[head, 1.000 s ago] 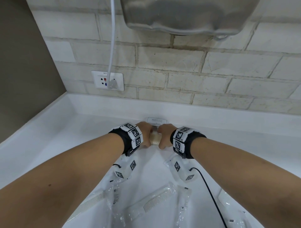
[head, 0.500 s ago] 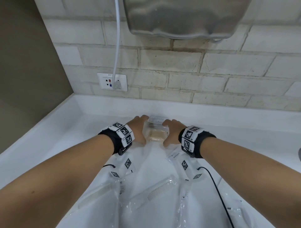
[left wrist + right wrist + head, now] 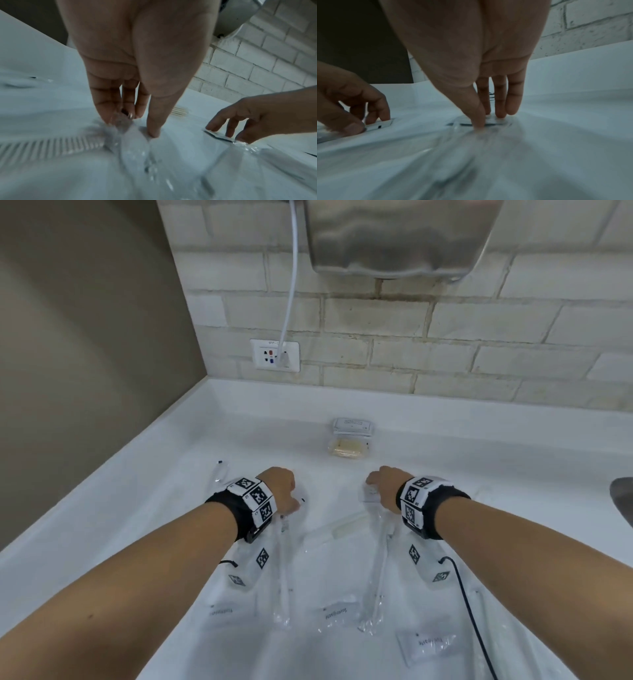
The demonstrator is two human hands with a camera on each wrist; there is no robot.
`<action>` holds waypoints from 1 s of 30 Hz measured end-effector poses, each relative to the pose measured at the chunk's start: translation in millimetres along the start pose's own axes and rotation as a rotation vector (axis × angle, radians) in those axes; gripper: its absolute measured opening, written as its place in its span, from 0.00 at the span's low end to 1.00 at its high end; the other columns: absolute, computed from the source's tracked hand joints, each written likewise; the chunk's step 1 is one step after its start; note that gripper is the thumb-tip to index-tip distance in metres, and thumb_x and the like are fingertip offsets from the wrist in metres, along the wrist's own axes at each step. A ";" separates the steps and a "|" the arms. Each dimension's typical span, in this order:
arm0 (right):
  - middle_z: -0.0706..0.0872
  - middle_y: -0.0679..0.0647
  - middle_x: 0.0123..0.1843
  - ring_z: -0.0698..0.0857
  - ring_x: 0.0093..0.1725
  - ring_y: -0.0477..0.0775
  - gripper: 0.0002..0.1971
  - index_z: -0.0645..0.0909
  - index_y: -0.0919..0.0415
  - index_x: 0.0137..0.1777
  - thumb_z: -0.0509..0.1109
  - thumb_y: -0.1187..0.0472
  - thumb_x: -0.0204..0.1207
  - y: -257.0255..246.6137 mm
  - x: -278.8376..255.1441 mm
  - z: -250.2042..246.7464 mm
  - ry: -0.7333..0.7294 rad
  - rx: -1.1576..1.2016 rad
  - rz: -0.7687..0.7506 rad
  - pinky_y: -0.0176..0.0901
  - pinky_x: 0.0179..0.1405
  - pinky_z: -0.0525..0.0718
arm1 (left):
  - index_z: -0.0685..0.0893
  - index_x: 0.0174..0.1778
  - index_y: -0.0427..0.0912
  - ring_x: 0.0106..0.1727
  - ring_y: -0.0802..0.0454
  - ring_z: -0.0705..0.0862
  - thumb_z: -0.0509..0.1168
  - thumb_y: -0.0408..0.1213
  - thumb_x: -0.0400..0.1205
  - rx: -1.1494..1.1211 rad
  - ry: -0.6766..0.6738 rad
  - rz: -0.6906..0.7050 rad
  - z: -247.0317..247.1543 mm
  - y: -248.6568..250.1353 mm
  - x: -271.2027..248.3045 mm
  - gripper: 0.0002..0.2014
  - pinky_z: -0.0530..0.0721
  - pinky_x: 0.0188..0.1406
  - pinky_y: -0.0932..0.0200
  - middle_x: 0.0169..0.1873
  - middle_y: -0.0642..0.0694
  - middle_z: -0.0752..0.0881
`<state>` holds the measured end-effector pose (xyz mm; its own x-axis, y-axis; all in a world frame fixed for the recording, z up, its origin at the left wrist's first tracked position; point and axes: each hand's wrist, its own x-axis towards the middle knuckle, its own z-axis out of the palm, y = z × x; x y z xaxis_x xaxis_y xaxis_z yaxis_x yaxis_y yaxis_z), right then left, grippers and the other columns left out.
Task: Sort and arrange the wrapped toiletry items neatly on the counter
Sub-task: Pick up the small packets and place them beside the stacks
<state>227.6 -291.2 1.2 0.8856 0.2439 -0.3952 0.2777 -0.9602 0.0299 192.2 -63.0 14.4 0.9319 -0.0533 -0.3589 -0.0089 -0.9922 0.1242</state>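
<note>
Two clear-wrapped toothbrushes lie lengthwise on the white counter (image 3: 171,474), one on the left (image 3: 284,563) and one on the right (image 3: 376,573). My left hand (image 3: 291,506) pinches the far end of the left toothbrush wrapper (image 3: 125,129) between thumb and fingers. My right hand (image 3: 371,493) pinches the far end of the right toothbrush wrapper (image 3: 471,122). Between them lies a wrapped comb (image 3: 339,530). A wrapped soap bar (image 3: 347,447) and a white sachet (image 3: 352,426) sit by the back edge. Three toothpaste sachets (image 3: 337,613) lie near me.
A steel hand dryer (image 3: 394,234) hangs on the brick wall, its white cord plugged into a socket (image 3: 274,356). A brown wall bounds the counter on the left. A black cable (image 3: 469,611) trails from my right wrist. A dark object (image 3: 621,501) shows at the right edge.
Both hands have let go of the soap pack, which stays by the back edge, and drawn back toward me onto the ends of the two toothbrush wrappers.
</note>
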 end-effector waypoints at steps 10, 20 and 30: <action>0.82 0.55 0.58 0.81 0.52 0.55 0.10 0.78 0.59 0.57 0.61 0.60 0.79 -15.9 -33.6 32.3 0.099 -0.014 0.147 0.43 0.57 0.80 | 0.87 0.59 0.44 0.61 0.44 0.82 0.74 0.42 0.74 -0.344 0.133 0.005 25.7 -7.2 -51.2 0.18 0.78 0.52 0.59 0.52 0.41 0.84; 0.83 0.57 0.53 0.80 0.44 0.55 0.07 0.78 0.59 0.53 0.69 0.64 0.77 -16.8 -73.1 10.8 0.209 0.448 0.124 0.39 0.33 0.76 | 0.90 0.52 0.47 0.39 0.57 0.88 0.65 0.31 0.83 -0.995 0.265 0.251 27.3 1.7 -93.0 0.10 0.85 0.39 0.68 0.40 0.49 0.89; 0.71 0.49 0.39 0.86 0.34 0.56 0.16 0.76 0.66 0.67 0.51 0.67 0.87 -69.4 -116.5 -15.1 0.164 1.002 -0.100 0.53 0.53 0.87 | 0.83 0.46 0.38 0.35 0.44 0.88 0.68 0.20 0.78 -1.251 0.256 0.166 48.3 -18.1 -114.8 0.09 0.92 0.43 0.56 0.39 0.39 0.83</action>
<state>110.8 -250.9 59.0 0.9364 0.2724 -0.2211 -0.0198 -0.5882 -0.8085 67.9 -44.4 8.7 0.9963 -0.0041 -0.0857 0.0834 -0.1883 0.9786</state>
